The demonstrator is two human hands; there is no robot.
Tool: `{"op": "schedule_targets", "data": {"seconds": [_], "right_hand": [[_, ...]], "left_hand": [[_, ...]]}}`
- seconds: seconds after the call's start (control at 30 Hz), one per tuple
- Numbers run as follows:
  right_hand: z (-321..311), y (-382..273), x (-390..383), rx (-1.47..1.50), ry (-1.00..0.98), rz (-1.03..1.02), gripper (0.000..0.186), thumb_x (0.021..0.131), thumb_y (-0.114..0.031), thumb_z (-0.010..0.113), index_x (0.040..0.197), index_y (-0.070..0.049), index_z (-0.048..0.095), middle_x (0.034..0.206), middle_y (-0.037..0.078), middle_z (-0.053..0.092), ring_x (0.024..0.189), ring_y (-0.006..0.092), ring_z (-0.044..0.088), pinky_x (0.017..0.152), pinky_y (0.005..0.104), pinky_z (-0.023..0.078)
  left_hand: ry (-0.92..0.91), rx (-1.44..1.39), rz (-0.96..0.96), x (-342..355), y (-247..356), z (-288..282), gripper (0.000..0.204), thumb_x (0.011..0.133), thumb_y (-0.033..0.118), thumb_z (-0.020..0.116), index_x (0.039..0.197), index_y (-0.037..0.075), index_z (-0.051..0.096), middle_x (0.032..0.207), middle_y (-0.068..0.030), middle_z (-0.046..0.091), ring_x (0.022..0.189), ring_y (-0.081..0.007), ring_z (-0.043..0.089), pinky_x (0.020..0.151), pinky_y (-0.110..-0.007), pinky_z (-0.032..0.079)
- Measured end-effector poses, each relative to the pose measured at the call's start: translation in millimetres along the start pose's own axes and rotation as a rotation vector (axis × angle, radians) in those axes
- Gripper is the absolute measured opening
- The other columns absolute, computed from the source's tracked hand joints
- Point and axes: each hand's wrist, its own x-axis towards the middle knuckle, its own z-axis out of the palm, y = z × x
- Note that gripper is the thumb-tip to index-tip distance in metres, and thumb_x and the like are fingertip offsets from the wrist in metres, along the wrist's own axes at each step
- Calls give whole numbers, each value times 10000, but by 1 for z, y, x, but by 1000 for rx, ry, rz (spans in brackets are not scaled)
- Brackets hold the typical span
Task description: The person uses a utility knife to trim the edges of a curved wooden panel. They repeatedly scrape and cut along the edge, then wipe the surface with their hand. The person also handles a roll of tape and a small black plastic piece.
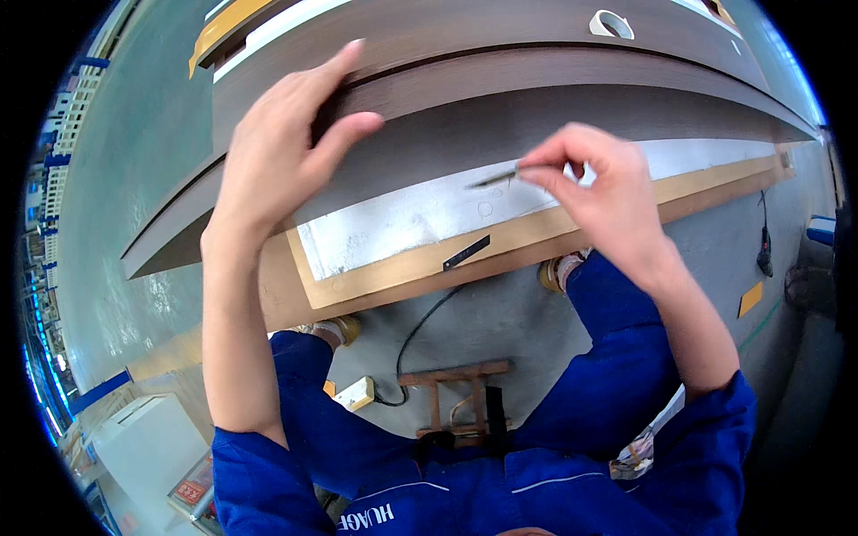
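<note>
My right hand (601, 189), thumb and fingers pinched together, holds a thin dark pointed tool (494, 180); blur hides its exact kind. Its tip points left, over a white sheet (380, 234) on a tan board. My left hand (284, 143) has its thumb and forefinger spread and holds nothing I can see. It hovers at, or rests on, the left part of a long dark brown panel (500, 61); I cannot tell whether it touches. A short black strip (466, 254) with a hole at one end lies on the tan board (357, 284) near its front edge.
A roll of white tape (611, 25) sits on the far part of the panel. Below the board are a small wooden stool (456, 373) and a power strip (356, 393) with a black cable. A white box (147, 451) stands at lower left.
</note>
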Motion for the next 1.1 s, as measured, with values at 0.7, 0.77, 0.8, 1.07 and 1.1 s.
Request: {"op": "schedule_targets", "data": {"seconds": [0.7, 0.77, 0.8, 1.07, 1.1], "right_hand": [[0, -14, 61, -167, -19, -123, 72, 850, -72, 722, 838, -30, 666, 739, -25, 604, 680, 45, 490, 625, 191, 387], [2, -14, 61, -152, -20, -133, 66, 854, -74, 723, 843, -34, 671, 737, -26, 601, 677, 42, 490, 619, 188, 384], [3, -14, 61, -140, -17, -124, 63, 855, -73, 723, 845, -35, 674, 736, -26, 600, 676, 41, 492, 616, 185, 385], [11, -17, 65, -157, -61, -126, 55, 856, -63, 726, 860, -28, 683, 745, -19, 608, 672, 32, 506, 599, 166, 392], [12, -18, 66, -157, -63, -123, 55, 856, -65, 726, 860, -29, 684, 746, -18, 609, 672, 32, 507, 598, 165, 392]], "left_hand": [[268, 217, -154, -33, -29, -1, 308, 980, 351, 526, 913, 83, 662, 788, -74, 649, 753, -276, 612, 698, -362, 446], [271, 217, -156, -33, -30, 0, 314, 980, 356, 527, 906, 82, 662, 781, -75, 649, 748, -281, 613, 689, -365, 447], [272, 213, -157, -33, -30, 0, 317, 979, 358, 527, 902, 81, 661, 778, -76, 650, 745, -283, 613, 685, -366, 448], [271, 236, -140, -33, -30, 0, 330, 979, 370, 529, 887, 81, 661, 766, -80, 648, 719, -282, 617, 658, -372, 448], [269, 217, -140, -34, -30, 0, 333, 980, 372, 528, 885, 81, 661, 764, -80, 647, 714, -280, 616, 654, -372, 448]]}}
